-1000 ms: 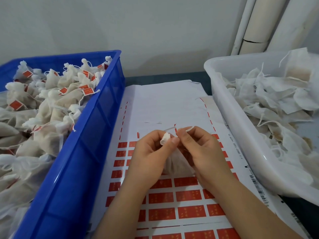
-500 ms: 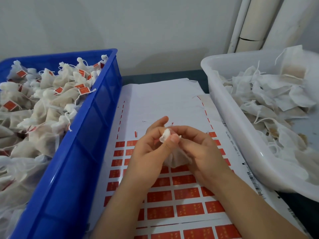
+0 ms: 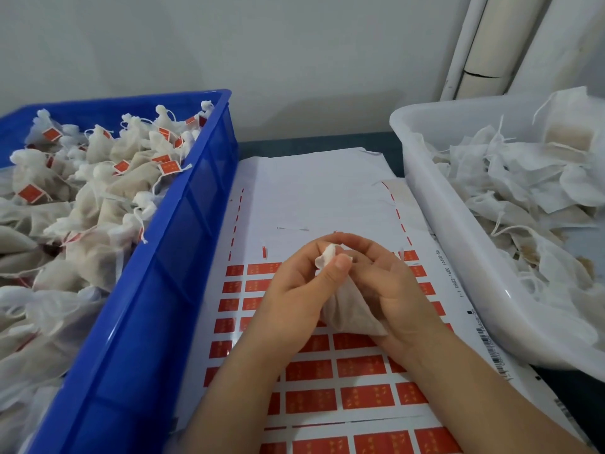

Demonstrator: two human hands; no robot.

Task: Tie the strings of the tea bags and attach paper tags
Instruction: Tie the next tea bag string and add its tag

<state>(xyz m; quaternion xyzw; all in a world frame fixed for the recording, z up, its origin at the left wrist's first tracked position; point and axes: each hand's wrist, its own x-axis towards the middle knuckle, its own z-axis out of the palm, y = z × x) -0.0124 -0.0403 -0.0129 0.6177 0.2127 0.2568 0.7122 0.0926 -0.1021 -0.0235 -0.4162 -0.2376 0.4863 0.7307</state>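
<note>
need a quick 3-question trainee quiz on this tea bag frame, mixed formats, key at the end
1. True or false: the deep blue plastic crate holds tied white mesh bags carrying red paper tags.
2. Multiple choice: what lies under both hands? A) a white sheet of red rectangular stickers B) a metal tray C) a green towel.
3. Fill in: the left hand and right hand together hold one ___.
Key: 1 true; 2 A; 3 tea bag.
</note>
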